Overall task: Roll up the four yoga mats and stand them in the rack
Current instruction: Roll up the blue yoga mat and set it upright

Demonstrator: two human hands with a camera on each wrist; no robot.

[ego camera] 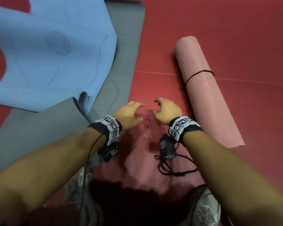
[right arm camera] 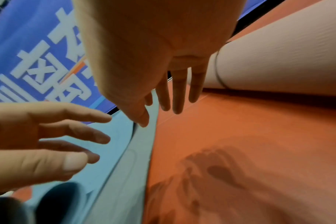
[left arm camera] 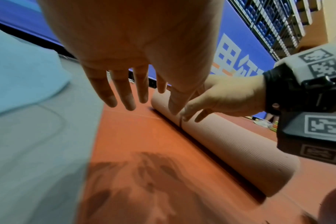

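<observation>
Pink mat lies rolled on the red floor, tied with a black cord — right of both hands. Blue mat sprawls over a grey mat left. Left hand and right hand hover between them, fingers loosely spread, holding nothing

Pink mat rolled, string-tied; blue mat overlaps flat grey mat

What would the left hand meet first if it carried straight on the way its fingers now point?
Probably bare red floor: the left hand points forward and slightly down between the grey mat and the rolled pink mat. Its height above the floor is unclear.
</observation>
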